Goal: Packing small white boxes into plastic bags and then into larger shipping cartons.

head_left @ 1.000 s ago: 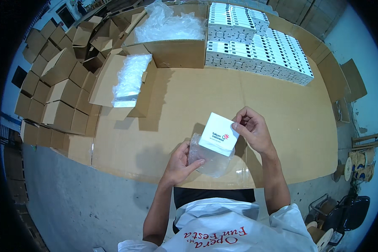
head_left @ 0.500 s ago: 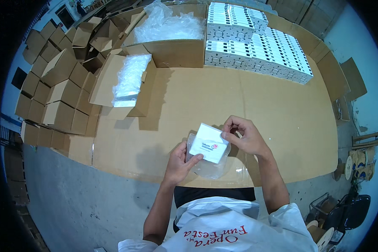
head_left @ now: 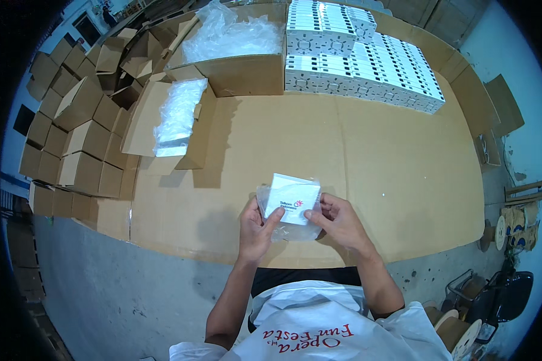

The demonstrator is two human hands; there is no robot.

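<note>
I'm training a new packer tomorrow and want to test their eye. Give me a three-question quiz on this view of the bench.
1. True or false: both hands grip the small white box at once.
2. What is the white box partly inside? A) a brown carton B) a clear plastic bag C) a metal tin
3. Where do the stacked white boxes stand on the cardboard-covered table: near edge or far edge?

Key
1. True: the left hand and the right hand both hold it, above the table's near edge.
2. B: the clear plastic bag wraps its lower part.
3. Far edge, to the right of the open carton of plastic bags.
</note>
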